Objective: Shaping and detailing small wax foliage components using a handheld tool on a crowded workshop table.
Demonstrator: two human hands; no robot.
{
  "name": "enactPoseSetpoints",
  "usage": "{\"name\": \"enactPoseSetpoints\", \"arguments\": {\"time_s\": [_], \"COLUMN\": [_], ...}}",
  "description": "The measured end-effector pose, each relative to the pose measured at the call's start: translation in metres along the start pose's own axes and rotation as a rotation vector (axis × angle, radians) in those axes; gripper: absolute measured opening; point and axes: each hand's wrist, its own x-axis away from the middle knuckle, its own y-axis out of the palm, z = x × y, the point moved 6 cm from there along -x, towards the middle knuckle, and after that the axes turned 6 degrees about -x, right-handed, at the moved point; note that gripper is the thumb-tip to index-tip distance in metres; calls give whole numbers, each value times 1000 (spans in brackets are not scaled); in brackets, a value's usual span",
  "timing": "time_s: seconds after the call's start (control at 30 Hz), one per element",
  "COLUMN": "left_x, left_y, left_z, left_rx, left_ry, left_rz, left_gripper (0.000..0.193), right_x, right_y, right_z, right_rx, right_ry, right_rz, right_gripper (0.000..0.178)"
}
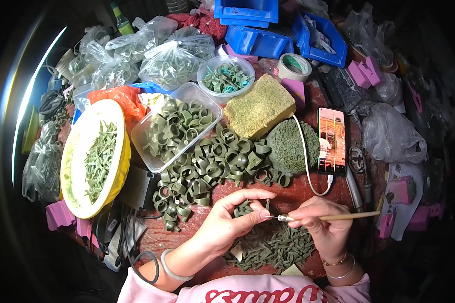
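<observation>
My left hand pinches a small green wax piece fingertip to thumb; my right hand clamps the thin wooden-handled metal-tipped tool. Best I steady both wrists, touching lightly.

A phone with a lit, pink-toned screen lies right of centre, a white cable plugged in. Clear plastic bags of green pieces crowd the upper left; blue bins stand at top centre.

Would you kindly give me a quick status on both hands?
Left hand pinching small green piece. Right hand holding wooden-handled tool, tip at piece. Green strips piled beneath; green rings heaped beyond.
</observation>
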Motion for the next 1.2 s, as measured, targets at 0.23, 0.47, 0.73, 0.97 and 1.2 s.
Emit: {"name": "enactPoseSetpoints", "arguments": {"time_s": [0.23, 0.47, 0.73, 0.97, 1.2], "left_x": [0, -2, -1, -2, -2], "left_y": [1, -5, -1, 0, 2], "left_z": [1, -5, -3, -8, -4], "left_rx": [-9, 355, 337, 312, 236], "left_ry": [10, -44, -85, -91, -124], "left_rz": [8, -31, -88, -179, -80], "left_gripper": [32, 36, 18, 28, 18], "right_x": [-4, 4, 2, 4, 6], "right_y": [0, -5, 37, 33, 32], "right_z": [-5, 13, 13, 15, 12], "right_rx": [167, 14, 799, 804, 909], "right_ry": [-59, 305, -177, -80, -142], "right_rz": [63, 69, -377, -427, -395], "right_gripper": [13, 22, 20, 20, 18]}}
